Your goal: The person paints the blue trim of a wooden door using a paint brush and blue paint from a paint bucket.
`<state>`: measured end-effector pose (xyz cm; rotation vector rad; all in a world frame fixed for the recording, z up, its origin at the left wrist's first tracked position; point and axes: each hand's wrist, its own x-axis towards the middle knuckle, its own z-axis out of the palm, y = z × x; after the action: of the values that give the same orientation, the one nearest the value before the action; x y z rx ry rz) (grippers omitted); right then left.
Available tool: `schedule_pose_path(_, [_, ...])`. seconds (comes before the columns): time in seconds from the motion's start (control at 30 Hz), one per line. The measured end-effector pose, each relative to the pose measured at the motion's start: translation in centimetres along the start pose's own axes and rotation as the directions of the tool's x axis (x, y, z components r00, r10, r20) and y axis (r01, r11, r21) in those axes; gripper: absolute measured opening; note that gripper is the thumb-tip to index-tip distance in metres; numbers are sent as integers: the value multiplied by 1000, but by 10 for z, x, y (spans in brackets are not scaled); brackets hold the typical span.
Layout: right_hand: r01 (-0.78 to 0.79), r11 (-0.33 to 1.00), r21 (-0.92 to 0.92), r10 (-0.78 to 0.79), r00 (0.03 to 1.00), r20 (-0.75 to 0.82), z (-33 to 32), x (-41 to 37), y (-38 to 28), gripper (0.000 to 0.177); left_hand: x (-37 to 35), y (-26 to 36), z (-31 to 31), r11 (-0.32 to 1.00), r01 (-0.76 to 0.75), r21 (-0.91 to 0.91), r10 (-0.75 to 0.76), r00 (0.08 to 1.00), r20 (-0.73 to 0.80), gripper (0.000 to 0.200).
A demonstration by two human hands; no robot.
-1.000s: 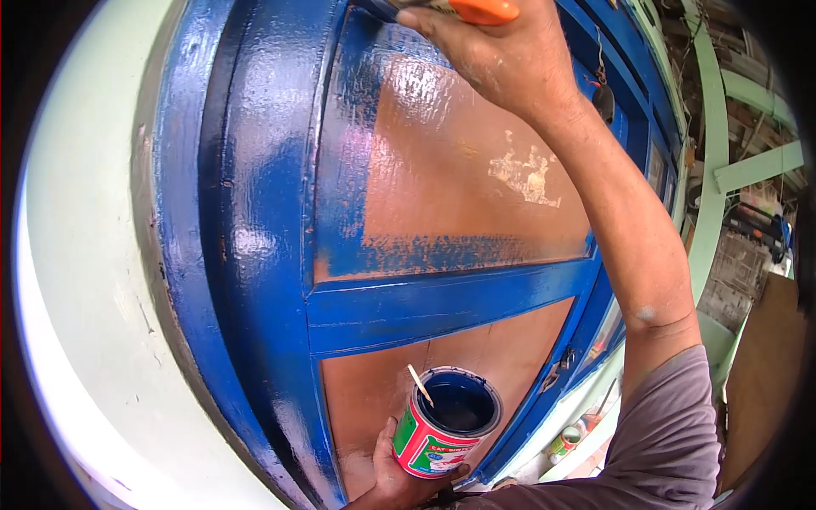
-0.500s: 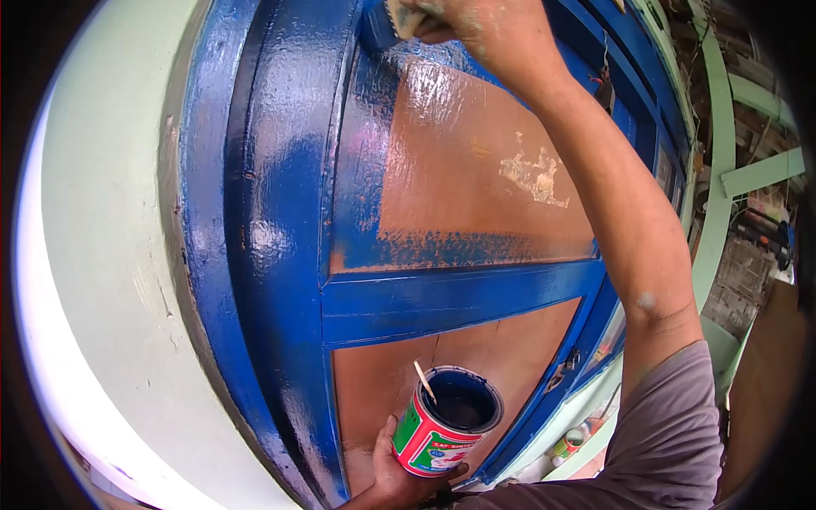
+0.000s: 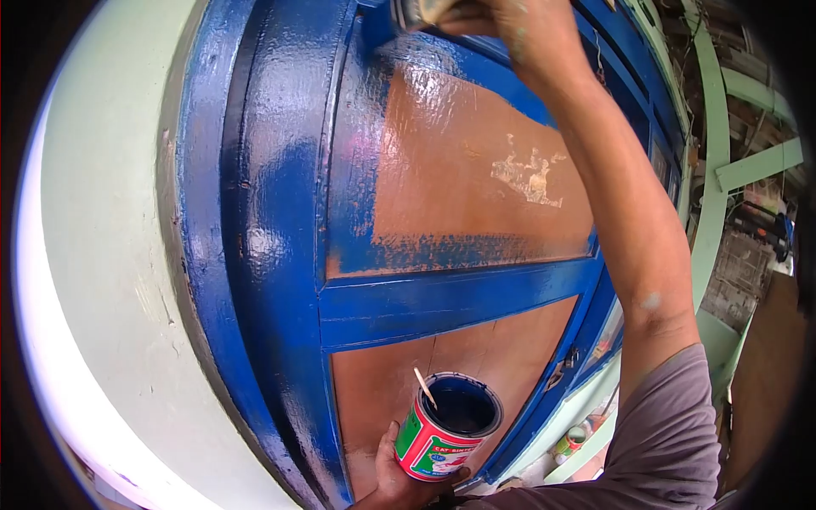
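My right hand (image 3: 525, 30) grips a paintbrush (image 3: 410, 15) at the top of the view. Its blue-loaded bristles press on the upper left corner of a brown door panel (image 3: 476, 161), which has blue paint along its top, left and bottom edges. Patches of pale residue show on the bare middle. Low in the view, my left hand (image 3: 393, 476) is wrapped round a red, white and green paint can (image 3: 438, 450) from below and the side. Dark blue paint lies inside, and a thin wooden stick (image 3: 424, 388) leans against the can's rim.
Wet-looking blue frame boards (image 3: 280, 212) stand left of the panel, beside a pale green wall (image 3: 102, 229). A lower brown panel (image 3: 484, 340) sits behind the can. A metal latch (image 3: 561, 370) is at right, with another tin (image 3: 574, 438) below it.
My right hand and the brush have shifted slightly right, and the brush has turned a little. The paint can stays in my left hand, nearly unmoved. The view has shifted slightly.
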<state>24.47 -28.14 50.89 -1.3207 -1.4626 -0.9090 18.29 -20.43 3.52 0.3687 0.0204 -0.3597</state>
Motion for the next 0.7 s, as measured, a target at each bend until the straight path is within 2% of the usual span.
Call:
schedule_pose_path(0.07, [129,991,-44,-128,991,32,5,17,31,13,9,-4,-10,1000,3,27,-3,1000,5,81])
schedule_pose_path(0.1, [106,985,-134,-109,994,-10,-2,25,37,14,20,-10,-25,998,-11,59,10,999,32,81])
schedule_pose_path(0.2, [-84,974,-211,101,992,69,-8,9,-9,14,15,-8,-24,999,-7,52,1,994,111,80])
schedule_pose_path(0.23, [-101,957,-273,107,994,9,-4,11,-15,15,10,-5,-18,999,6,33,-10,990,138,80])
schedule_pose_path(0.33, [27,993,-117,-25,1000,16,5,15,-7,15,9,-7,-2,999,-40,29,43,992,-118,79])
schedule_pose_path(0.37, [123,982,-146,-111,990,90,9,14,0,16,14,-8,-9,998,-56,17,57,995,-82,79])
schedule_pose_path(0.4, [-3,919,-394,28,998,58,5,13,1,16,25,-10,-22,998,-70,4,70,996,-45,79])
schedule_pose_path(0.47, [-36,908,-416,65,996,55,-8,0,2,15,31,-11,-29,997,-72,-35,71,997,-25,79])
schedule_pose_path(0.53, [-25,791,-612,91,993,78,-33,4,7,11,35,-13,-31,995,-58,-84,53,997,-51,79])
schedule_pose_path(0.57, [-84,753,-652,147,988,42,-31,-1,-4,10,31,-11,-26,994,-31,-101,27,999,-44,80])
schedule_pose_path(0.6, [-23,649,-761,106,993,60,-33,-14,-22,15,25,-9,-18,993,-6,-116,2,999,-36,80])
schedule_pose_path(0.67, [-39,434,-900,79,997,-5,-30,-14,-35,18,17,-1,-5,992,20,-126,-26,998,-48,81])
schedule_pose_path(0.7, [-36,472,-881,92,996,8,-29,-10,-30,19,14,1,-1,992,26,-124,-35,997,-74,81])
